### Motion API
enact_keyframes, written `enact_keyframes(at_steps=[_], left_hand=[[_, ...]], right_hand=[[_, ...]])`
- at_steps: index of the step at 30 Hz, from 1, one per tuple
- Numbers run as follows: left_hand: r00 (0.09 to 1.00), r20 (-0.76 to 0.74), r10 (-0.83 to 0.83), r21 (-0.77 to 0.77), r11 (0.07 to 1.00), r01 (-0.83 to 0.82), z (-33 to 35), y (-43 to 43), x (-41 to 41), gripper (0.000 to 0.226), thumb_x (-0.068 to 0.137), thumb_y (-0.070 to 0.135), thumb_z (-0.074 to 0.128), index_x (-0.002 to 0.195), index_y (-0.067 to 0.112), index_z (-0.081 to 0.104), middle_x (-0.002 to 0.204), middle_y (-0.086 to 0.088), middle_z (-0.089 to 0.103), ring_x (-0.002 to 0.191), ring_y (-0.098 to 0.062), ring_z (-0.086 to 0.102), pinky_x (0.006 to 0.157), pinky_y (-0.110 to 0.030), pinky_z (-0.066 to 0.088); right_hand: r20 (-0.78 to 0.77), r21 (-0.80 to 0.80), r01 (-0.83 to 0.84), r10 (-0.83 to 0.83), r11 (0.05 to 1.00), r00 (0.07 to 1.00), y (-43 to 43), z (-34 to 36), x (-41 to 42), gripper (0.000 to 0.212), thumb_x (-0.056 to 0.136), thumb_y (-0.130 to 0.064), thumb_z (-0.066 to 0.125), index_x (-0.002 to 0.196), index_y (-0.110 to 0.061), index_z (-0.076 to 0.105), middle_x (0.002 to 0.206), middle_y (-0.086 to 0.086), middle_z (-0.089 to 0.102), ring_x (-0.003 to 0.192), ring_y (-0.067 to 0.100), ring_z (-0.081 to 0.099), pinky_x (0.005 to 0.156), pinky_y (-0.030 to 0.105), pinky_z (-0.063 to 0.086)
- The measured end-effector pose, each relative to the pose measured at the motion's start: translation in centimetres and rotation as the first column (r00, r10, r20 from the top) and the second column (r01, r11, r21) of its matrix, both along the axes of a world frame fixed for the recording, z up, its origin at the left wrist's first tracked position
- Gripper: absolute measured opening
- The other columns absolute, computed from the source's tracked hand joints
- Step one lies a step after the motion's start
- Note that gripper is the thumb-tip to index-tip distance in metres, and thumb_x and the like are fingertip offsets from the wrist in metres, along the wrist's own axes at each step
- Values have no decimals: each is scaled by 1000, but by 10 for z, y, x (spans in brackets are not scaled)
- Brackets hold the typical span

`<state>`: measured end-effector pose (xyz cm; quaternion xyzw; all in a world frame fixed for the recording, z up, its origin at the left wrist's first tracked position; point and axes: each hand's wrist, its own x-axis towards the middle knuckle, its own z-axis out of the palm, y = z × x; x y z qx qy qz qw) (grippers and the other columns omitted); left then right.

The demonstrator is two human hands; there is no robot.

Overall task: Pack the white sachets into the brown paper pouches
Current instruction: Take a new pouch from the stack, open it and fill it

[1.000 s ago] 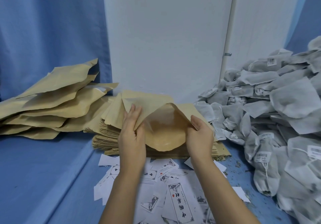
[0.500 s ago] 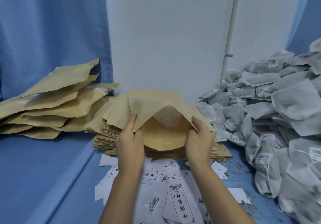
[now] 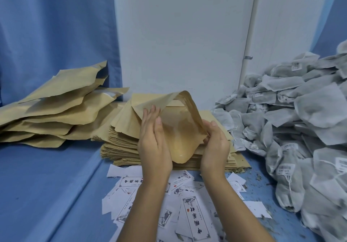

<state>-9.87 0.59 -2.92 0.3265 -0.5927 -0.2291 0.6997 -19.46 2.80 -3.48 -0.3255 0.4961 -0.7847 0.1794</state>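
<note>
- Pouch (image 3: 180, 127) is held up just above the stack (image 3: 124, 144) of flat pouches, its mouth spread wide towards the camera.
- Left hand (image 3: 154, 144) pinches the pouch's left edge between the thumb and nearly straight fingers.
- Right hand (image 3: 216, 148) curls round the right edge, clamped on it.
- I note the sachets (image 3: 300, 129) heaped at right, apart from both hands.
- Labels (image 3: 195, 217) lie scattered below the forearms.
- More pouches are in a pile (image 3: 56, 110) at left.

Left hand (image 3: 154, 142), right hand (image 3: 214, 144): palms inward (left fingers (image 3: 150, 113) straight)
</note>
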Motion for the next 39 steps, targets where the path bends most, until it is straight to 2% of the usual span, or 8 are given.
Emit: enact_keyframes(at_steps=[5,12,16,19,23,26,32,39], left_hand=[[1000,9,13,27,1000,-13,0,0,1,41,99,35,34,134,20,49,140,14,42,124,26,23,105,-3,21],[997,18,78,67,995,-79,-6,-10,15,65,76,-22,33,126,12,58,134,8,50,130,1,37,108,-10,25],[997,14,77,113,991,-78,-15,-11,18,72,75,-24,30,131,13,54,139,8,46,129,7,34,106,-4,23],[1000,23,5,86,996,-7,-15,-12,17,70,74,-25,29,125,12,59,131,21,46,131,5,35,102,0,22],[999,-24,-27,71,997,29,-13,-14,20,70,70,-27,28,111,17,65,122,21,53,129,7,38,103,-3,25],[997,-55,-50,108,993,55,-14,-11,20,68,69,-26,29,102,20,67,119,13,59,122,13,44,102,-5,30],[995,-87,-51,153,986,64,-17,-9,24,72,67,-26,34,102,26,67,115,22,58,114,13,50,100,-9,36],[996,49,-76,162,984,67,-21,-8,19,84,63,-30,31,122,20,61,125,18,55,119,14,45,105,-10,31]], right_hand=[[-82,74,-29,35,997,996,2,2,3,42,82,-58,55,107,-27,68,105,-17,69,101,-1,60,88,26,50],[-167,83,159,-143,984,976,1,-4,-4,46,86,7,48,118,-19,68,101,-8,68,77,-7,58,77,6,42],[-82,1,169,-168,986,982,2,-7,2,56,82,16,41,115,-19,69,119,-5,66,105,8,60,98,25,46],[-273,208,170,-110,963,956,-2,-10,-12,38,86,1,49,110,-16,72,92,-2,64,86,13,51,81,28,45],[-583,222,412,-218,884,782,3,-2,-23,51,74,2,58,115,-26,67,137,-6,54,132,15,39,109,38,31],[-696,71,367,-218,928,684,6,3,-15,61,72,6,62,124,-25,63,136,-6,56,134,13,42,111,43,31],[-789,122,388,-148,914,596,7,7,-6,32,88,-13,61,113,-30,71,98,-2,75,105,16,59,103,28,33],[-676,-92,242,-240,966,697,7,7,-1,59,69,21,45,111,-11,72,120,5,66,115,8,58,99,1,30]])
